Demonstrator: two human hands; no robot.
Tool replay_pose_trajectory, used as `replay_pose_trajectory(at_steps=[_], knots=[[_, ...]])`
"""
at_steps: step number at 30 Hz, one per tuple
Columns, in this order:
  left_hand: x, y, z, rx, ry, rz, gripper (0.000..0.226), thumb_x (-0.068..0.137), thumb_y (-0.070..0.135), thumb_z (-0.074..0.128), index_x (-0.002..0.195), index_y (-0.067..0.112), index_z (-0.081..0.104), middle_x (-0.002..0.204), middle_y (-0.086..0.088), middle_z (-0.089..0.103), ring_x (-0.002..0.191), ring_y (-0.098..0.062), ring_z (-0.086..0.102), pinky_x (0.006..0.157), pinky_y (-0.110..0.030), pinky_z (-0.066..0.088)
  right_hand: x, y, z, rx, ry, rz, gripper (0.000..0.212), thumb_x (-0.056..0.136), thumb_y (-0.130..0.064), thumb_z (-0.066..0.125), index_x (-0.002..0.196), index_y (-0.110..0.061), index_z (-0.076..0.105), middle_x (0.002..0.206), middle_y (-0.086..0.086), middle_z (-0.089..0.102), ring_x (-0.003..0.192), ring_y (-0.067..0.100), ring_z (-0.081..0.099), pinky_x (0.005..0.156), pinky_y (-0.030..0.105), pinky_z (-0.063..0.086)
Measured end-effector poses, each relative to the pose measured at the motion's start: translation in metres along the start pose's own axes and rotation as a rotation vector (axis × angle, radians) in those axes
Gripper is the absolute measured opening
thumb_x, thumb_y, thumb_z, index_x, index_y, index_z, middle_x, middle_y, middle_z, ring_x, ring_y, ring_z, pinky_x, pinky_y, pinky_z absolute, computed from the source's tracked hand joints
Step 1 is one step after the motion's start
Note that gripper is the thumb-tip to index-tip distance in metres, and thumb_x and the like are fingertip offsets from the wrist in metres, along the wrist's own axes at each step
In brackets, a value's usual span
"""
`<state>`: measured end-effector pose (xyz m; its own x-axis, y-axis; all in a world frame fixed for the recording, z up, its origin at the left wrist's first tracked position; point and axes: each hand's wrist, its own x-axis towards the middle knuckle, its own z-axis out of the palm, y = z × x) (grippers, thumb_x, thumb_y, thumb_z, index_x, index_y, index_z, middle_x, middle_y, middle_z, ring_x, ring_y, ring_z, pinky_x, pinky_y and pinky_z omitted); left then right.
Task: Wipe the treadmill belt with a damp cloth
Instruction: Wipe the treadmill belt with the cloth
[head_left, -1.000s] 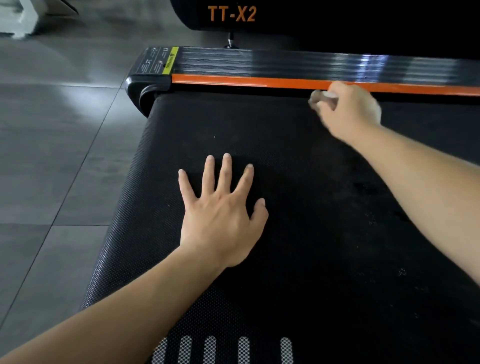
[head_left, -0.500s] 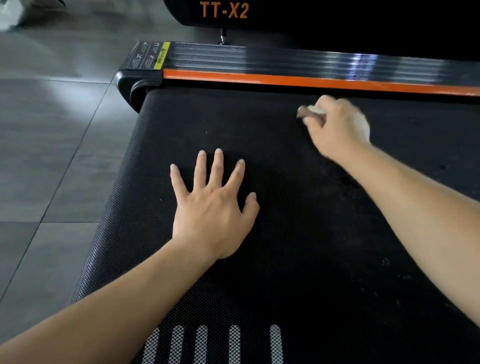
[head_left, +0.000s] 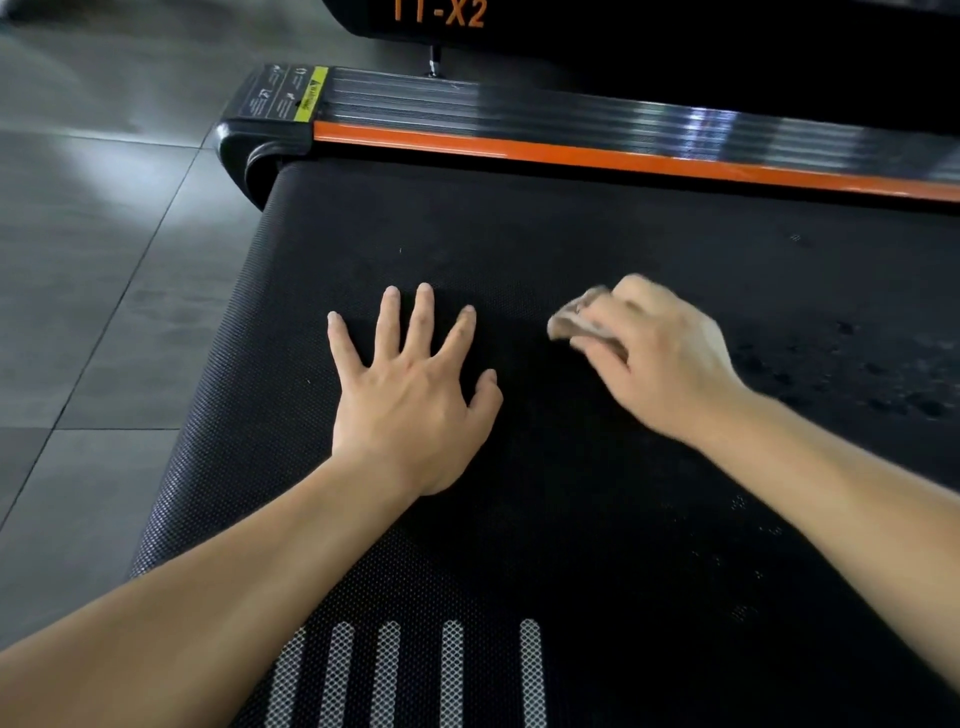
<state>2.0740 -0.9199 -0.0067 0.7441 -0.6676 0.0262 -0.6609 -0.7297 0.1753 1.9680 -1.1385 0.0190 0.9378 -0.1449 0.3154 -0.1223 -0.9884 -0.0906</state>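
The black textured treadmill belt (head_left: 519, 234) fills most of the view. My left hand (head_left: 410, 395) lies flat on it with fingers spread, left of centre. My right hand (head_left: 654, 358) is just to its right, fingers curled round a small crumpled beige cloth (head_left: 571, 319) that it presses on the belt. Only the cloth's front edge shows past my fingers; the hand is slightly blurred. Dark wet-looking spots (head_left: 841, 374) mark the belt to the right of my right hand.
An orange strip (head_left: 623, 158) and a ribbed black side rail (head_left: 519, 106) run along the belt's far edge, ending in a rounded end cap (head_left: 244, 150). Grey tiled floor (head_left: 88, 260) lies to the left. A black housing with orange lettering (head_left: 441, 13) stands behind.
My right hand has drawn the cloth from beside the orange strip down across the belt toward me, stopping next to my left hand. My left hand stays flat in place.
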Motion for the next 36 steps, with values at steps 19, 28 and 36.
replay_pose_trajectory(at_steps=[19,28,36], knots=[[0.000,0.001,-0.001,0.008,-0.021,-0.014,0.068,0.098,0.064,0.016,0.161,0.037,0.012,0.171,-0.005,0.000,0.157,-0.029,-0.010,0.119,-0.068,-0.007,0.002,0.041,-0.012,0.018,0.054,0.452,0.031,0.100,-0.047,0.051,0.084,-0.021,0.045,0.088,-0.003,0.049,0.077,0.024,0.055,0.055,0.029,0.031],[0.000,0.001,-0.001,0.020,-0.019,-0.018,0.068,0.098,0.063,0.017,0.160,0.036,0.013,0.171,-0.004,0.001,0.157,-0.029,-0.009,0.119,-0.068,-0.006,-0.045,0.009,-0.022,0.101,-0.004,0.285,0.033,0.094,-0.054,0.054,0.082,-0.023,0.051,0.088,-0.006,0.054,0.077,0.018,0.057,0.063,0.032,0.044],[-0.001,0.001,-0.002,0.002,-0.016,-0.020,0.067,0.099,0.061,0.021,0.161,0.035,0.014,0.172,-0.005,0.002,0.157,-0.028,-0.009,0.119,-0.068,-0.008,-0.104,-0.051,-0.031,0.255,-0.116,0.196,0.029,0.095,-0.053,0.057,0.088,-0.025,0.061,0.092,-0.009,0.058,0.081,0.010,0.061,0.066,0.031,0.050]])
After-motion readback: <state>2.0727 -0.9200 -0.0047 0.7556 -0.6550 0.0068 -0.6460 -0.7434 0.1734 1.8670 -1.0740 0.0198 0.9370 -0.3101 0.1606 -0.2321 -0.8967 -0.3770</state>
